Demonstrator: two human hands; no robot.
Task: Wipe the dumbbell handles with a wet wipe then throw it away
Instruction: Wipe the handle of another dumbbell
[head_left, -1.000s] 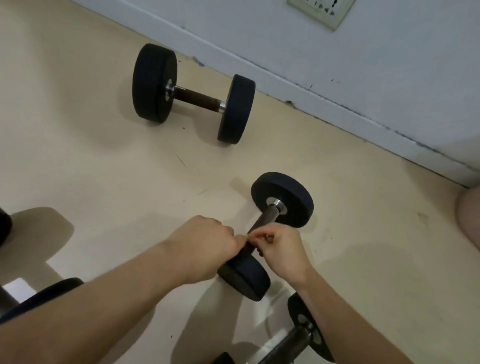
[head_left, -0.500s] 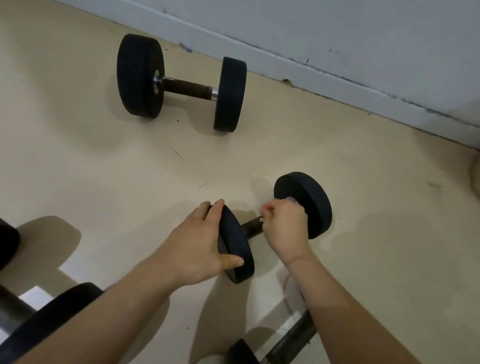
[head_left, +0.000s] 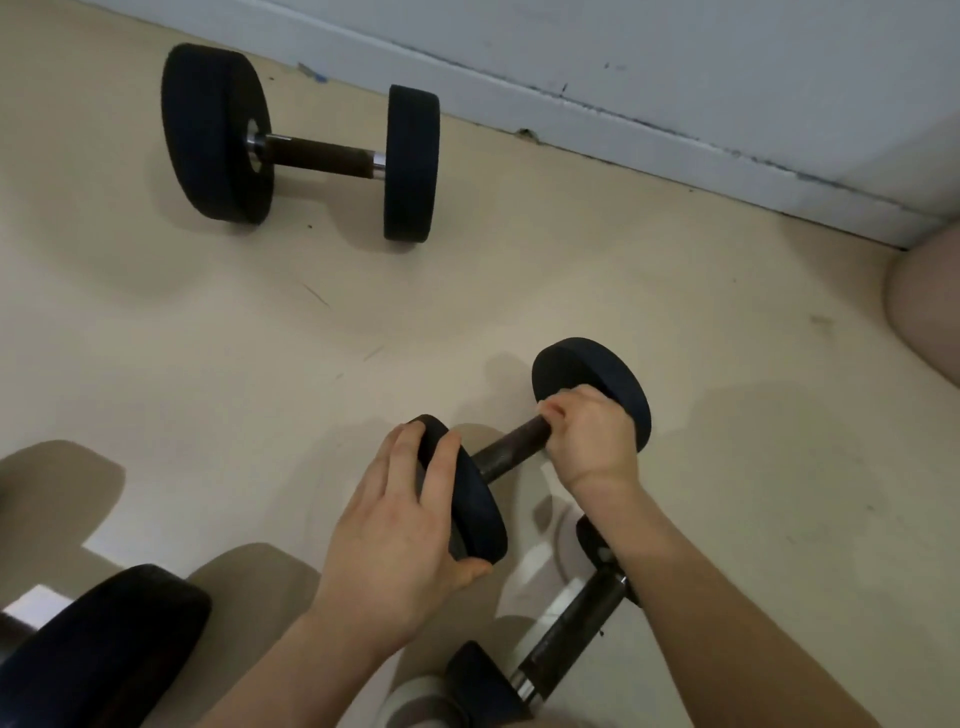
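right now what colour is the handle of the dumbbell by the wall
Dark brown handle, with shiny silver collars at its ends; head view.

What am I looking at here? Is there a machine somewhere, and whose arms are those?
No machine: these are a person's two bare arms, seen from one camera worn on the head, looking down at a beige floor. The left hand grips the near black disc of a black round-ended metal dumbbell; the right hand has its fingers curled round that dumbbell's dark handle, by the far disc. Any wipe inside that fist is hidden. A second similar dumbbell lies near the pale wall, and a third dumbbell lies partly behind the right forearm.
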